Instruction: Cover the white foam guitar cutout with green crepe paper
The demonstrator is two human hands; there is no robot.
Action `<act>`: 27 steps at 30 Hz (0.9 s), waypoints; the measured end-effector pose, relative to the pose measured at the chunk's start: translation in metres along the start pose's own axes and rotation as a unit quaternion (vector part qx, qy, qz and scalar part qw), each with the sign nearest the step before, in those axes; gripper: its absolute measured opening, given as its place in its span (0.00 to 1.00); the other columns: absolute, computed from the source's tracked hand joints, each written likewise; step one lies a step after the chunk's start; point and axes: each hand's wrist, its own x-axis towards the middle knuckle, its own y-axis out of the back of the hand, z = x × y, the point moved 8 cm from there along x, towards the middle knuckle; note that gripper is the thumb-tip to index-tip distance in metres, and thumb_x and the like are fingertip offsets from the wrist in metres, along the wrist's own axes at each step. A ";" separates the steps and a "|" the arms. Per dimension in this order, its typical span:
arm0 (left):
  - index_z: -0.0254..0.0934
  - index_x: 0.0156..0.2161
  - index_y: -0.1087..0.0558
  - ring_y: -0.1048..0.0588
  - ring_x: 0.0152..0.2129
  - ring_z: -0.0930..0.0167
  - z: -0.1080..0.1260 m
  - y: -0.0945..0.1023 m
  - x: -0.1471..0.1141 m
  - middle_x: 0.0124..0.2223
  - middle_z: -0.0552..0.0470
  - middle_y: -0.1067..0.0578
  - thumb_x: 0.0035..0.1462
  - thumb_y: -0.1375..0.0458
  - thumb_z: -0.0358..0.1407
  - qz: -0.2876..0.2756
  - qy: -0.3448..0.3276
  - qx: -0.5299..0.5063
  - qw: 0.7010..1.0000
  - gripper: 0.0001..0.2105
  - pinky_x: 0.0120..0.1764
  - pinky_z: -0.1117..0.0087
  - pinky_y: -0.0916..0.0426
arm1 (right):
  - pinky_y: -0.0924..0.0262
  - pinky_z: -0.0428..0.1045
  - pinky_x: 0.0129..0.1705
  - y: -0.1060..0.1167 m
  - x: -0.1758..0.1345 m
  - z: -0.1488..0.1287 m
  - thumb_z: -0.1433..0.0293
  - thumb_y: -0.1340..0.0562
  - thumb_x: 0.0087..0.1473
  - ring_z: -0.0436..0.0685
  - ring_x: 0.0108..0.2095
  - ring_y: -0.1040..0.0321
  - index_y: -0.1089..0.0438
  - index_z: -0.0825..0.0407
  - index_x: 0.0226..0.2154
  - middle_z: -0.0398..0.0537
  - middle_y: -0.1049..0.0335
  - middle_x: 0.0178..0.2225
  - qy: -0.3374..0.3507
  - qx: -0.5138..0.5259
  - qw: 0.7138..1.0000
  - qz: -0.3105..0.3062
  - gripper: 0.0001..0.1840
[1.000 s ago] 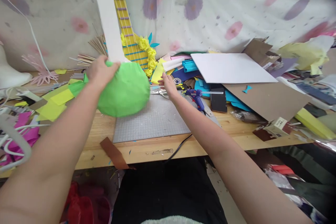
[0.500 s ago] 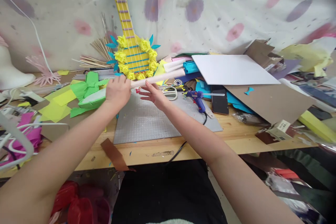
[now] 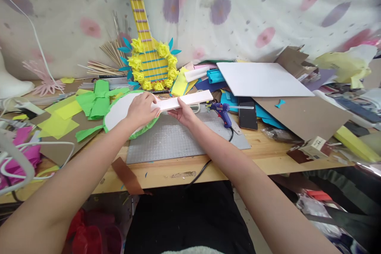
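Over the cutting mat (image 3: 169, 139) I hold a paper craft piece with a flat, pale pink-white neck (image 3: 198, 97) and a rounded white body (image 3: 119, 111) edged in crinkled green paper. My left hand (image 3: 140, 110) is closed round the spot where neck and body meet. Beneath the neck, the fingers of my right hand (image 3: 185, 114) support it, with the thumb along its near edge. The body's far part is partly hidden by my left hand. A green paper bow-like piece (image 3: 99, 99) is at the body's left.
A yellow paper guitar (image 3: 153, 65) with yellow flowers leans at the back. A blue glue gun (image 3: 223, 115) lies on the mat's right, beside a phone (image 3: 248, 114). White board (image 3: 264, 79) and brown cardboard (image 3: 303, 115) cover the right. Yellow paper sheets (image 3: 58, 127) lie left.
The craft piece has tilted, so its white body face and the neck's broad face now show. My right hand has moved slightly right and now grips the neck.
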 end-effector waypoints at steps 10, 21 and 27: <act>0.37 0.67 0.60 0.62 0.65 0.52 -0.004 -0.062 0.023 0.69 0.38 0.58 0.36 0.41 0.61 -0.235 -0.087 0.035 0.967 0.58 0.62 0.48 0.68 | 0.28 0.45 0.27 0.013 -0.001 0.010 0.66 0.45 0.62 0.51 0.25 0.27 0.32 0.54 0.38 0.46 0.25 0.26 -0.051 -0.016 0.998 -0.026 0.10; 0.31 0.59 0.39 0.44 0.58 0.50 0.007 -0.048 0.029 0.61 0.35 0.40 0.40 0.42 0.56 -0.211 -0.103 0.113 0.966 0.43 0.59 0.55 0.51 | 0.29 0.44 0.29 0.020 -0.014 0.003 0.58 0.50 0.63 0.53 0.29 0.25 0.33 0.58 0.41 0.54 0.24 0.29 -0.133 -0.092 0.985 -0.064 0.21; 0.34 0.58 0.36 0.37 0.54 0.56 -0.015 -0.030 0.027 0.54 0.41 0.32 0.46 0.46 0.49 -0.173 -0.057 0.109 0.977 0.34 0.53 0.63 0.42 | 0.29 0.44 0.31 0.045 -0.029 -0.017 0.67 0.43 0.61 0.51 0.31 0.25 0.32 0.56 0.38 0.53 0.23 0.36 -0.111 -0.172 0.976 -0.077 0.09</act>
